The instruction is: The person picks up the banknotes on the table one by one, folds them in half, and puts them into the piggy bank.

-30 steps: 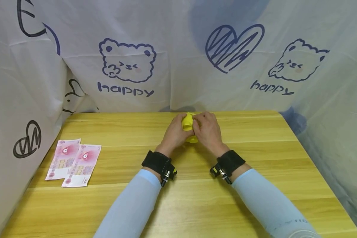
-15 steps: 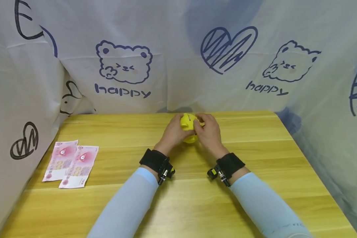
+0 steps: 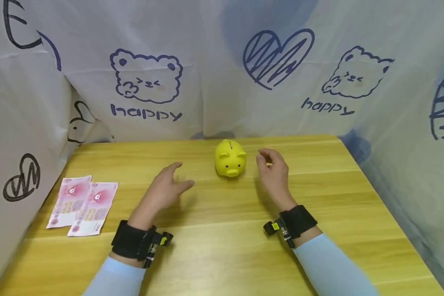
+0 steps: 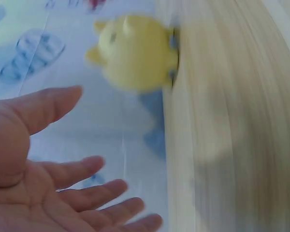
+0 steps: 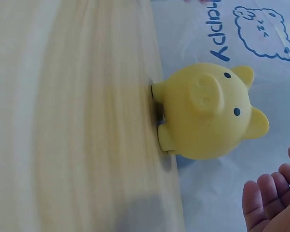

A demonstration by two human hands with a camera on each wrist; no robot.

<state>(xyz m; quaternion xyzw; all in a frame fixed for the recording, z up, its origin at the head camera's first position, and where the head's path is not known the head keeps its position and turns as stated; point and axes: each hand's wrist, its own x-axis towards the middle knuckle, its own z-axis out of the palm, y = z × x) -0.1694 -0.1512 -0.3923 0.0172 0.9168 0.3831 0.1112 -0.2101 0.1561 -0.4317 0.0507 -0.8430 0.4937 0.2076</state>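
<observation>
A yellow piggy bank [image 3: 230, 159] stands upright near the table's far edge, its snout toward me and a slot along the top of its back. My left hand [image 3: 165, 186] is to its left, apart from it, with thumb and fingers spread and nothing held. In the left wrist view the palm [image 4: 19, 203] shows bare and the piggy bank [image 4: 137, 53] looks blurred. My right hand [image 3: 274, 172] is just to the right of the piggy bank, fingers loosely bent and holding nothing. The right wrist view shows the pig's face [image 5: 208, 111] close up, with fingertips [image 5: 267, 193] off to one side.
Two pink banknotes [image 3: 93, 209] lie overlapping at the table's left side. The wooden table [image 3: 214, 255] ends at the back against a white cloth [image 3: 207, 90] printed with bears and hearts. More cloth hangs along the left and right sides.
Both hands have let go of the piggy bank, which now stands with its face toward me. The left hand has moved left and nearer; the right hand has drawn away to the right.
</observation>
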